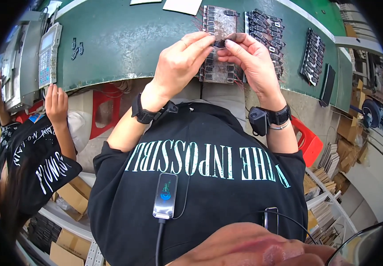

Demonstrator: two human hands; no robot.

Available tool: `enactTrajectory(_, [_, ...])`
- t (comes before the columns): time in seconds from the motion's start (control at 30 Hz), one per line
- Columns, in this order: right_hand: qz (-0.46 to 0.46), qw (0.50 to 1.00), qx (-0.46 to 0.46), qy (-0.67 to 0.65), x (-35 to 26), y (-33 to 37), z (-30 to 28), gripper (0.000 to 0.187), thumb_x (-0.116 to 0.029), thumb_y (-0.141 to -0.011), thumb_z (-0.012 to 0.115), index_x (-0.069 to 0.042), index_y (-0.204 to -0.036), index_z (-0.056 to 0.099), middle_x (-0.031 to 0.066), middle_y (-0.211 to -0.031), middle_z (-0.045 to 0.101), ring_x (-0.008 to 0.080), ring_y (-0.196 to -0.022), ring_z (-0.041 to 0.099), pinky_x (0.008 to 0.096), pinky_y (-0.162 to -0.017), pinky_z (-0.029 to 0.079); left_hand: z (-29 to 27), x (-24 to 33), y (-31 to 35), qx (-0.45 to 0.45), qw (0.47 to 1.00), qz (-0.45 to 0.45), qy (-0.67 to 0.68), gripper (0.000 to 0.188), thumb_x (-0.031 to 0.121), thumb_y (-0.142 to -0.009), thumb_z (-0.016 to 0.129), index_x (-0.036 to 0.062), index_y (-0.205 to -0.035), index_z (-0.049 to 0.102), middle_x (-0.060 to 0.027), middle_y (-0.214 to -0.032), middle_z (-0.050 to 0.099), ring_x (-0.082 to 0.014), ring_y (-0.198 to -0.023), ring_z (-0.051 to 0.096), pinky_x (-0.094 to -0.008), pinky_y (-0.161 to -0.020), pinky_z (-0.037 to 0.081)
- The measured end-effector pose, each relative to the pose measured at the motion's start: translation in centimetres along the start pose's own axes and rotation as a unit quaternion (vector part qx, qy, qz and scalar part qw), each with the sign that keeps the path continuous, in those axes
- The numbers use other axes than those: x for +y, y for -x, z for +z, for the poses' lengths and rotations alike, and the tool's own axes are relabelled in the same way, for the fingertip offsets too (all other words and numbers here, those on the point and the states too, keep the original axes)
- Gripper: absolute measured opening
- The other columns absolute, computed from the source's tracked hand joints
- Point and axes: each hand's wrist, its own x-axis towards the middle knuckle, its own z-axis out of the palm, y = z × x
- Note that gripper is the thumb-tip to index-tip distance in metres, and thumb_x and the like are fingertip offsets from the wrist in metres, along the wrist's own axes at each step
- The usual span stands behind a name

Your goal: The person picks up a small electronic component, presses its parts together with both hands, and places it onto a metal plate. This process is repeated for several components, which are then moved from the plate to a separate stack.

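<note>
My left hand (179, 63) and my right hand (254, 61) meet over the green workbench, fingertips pinching a small black part (219, 43) between them. Its exact kind is hard to make out, as the fingers cover most of it. Under my hands lies a worn metal plate (225, 23), with small black rectangular modules (209, 17) along its sides and thin red wires sticking out. Close to my right hand, many similar black modules (264, 26) are crowded together in rows.
Further right are a strip of black modules (313, 56) and a dark bar (328, 85) near the bench edge. Several loose black parts (77, 48) lie on the left, beside a keypad device (49, 55). A co-worker's hand (56, 104) is at that side. Red stools (306, 139) stand below.
</note>
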Motion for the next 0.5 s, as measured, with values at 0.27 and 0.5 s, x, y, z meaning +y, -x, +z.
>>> enactTrajectory(0.27, [-0.044, 0.996, 0.022, 0.076, 1.0, 0.1, 0.0, 0.021, -0.011, -0.096, 0.065, 0.002, -0.113, 0.062, 0.0092, -0.101, 0.069, 0.0166, -0.091, 0.07, 0.0287, -0.083, 0.058, -0.8, 0.1, 0.6, -0.092, 0.964, -0.216, 0.129, 0.029, 0.011, -0.087, 0.074, 0.0056, -0.115, 0.071, -0.0096, -0.098, 0.073, -0.0171, -0.086, 0.072, -0.027, -0.074, 0.058])
enactTrajectory(0.5, [-0.224, 0.917, 0.104, 0.315, 1.4, 0.9, 1.3, 0.017, -0.008, -0.094, 0.068, 0.0, -0.109, 0.067, 0.0033, -0.098, 0.07, 0.0091, -0.088, 0.066, 0.0237, -0.082, 0.053, 0.0, 0.3, 1.1, -0.042, 0.824, -0.414, 0.384, 0.028, 0.007, -0.095, 0.067, -0.0049, -0.12, 0.067, -0.0116, -0.105, 0.072, -0.0142, -0.09, 0.071, -0.0246, -0.081, 0.058])
